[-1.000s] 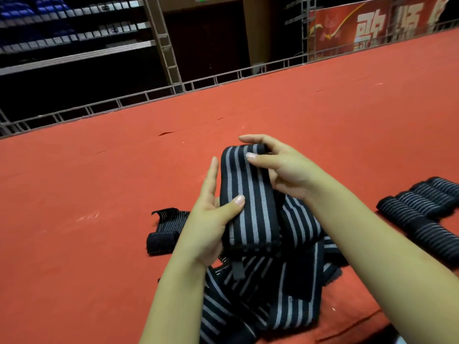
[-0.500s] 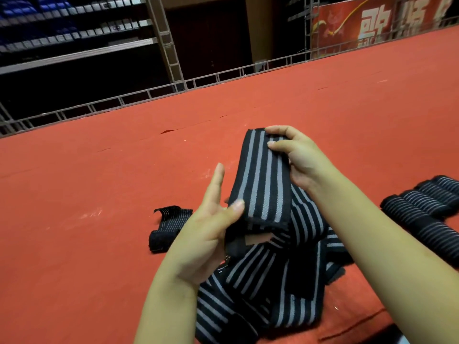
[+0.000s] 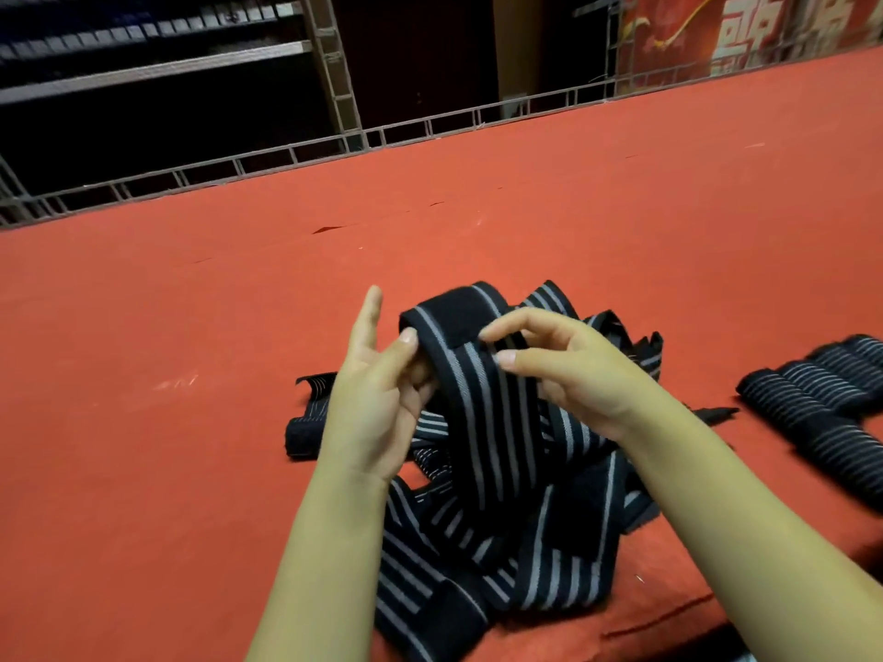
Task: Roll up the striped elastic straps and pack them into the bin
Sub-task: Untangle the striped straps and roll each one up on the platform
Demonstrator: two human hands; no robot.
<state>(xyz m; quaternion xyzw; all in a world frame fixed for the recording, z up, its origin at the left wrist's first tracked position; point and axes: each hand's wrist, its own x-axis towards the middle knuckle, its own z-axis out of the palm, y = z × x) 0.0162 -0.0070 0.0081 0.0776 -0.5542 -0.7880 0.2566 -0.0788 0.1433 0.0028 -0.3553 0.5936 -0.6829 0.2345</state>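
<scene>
A black elastic strap with grey stripes [image 3: 482,403] arches up between my hands, its folded top showing a plain black patch. My left hand [image 3: 377,398] pinches the strap's left edge between thumb and curled fingers, index finger pointing up. My right hand [image 3: 568,370] hovers over the strap's right side with fingers loosely curved, fingertips at its upper face. Below them lies a tangled heap of loose striped straps [image 3: 516,551]. Several rolled straps [image 3: 822,398] lie in a row at the right. No bin is in view.
Everything lies on a red carpeted surface [image 3: 191,355]. A small crumpled strap [image 3: 306,422] sits left of my left hand. A metal truss rail [image 3: 286,155] runs along the far edge, with dark seating behind and a red banner [image 3: 745,31] at top right.
The strap has been lowered and bent over at its top. My right hand slid from gripping its upper end to hovering at its right side; my left thumb moved up onto its left edge.
</scene>
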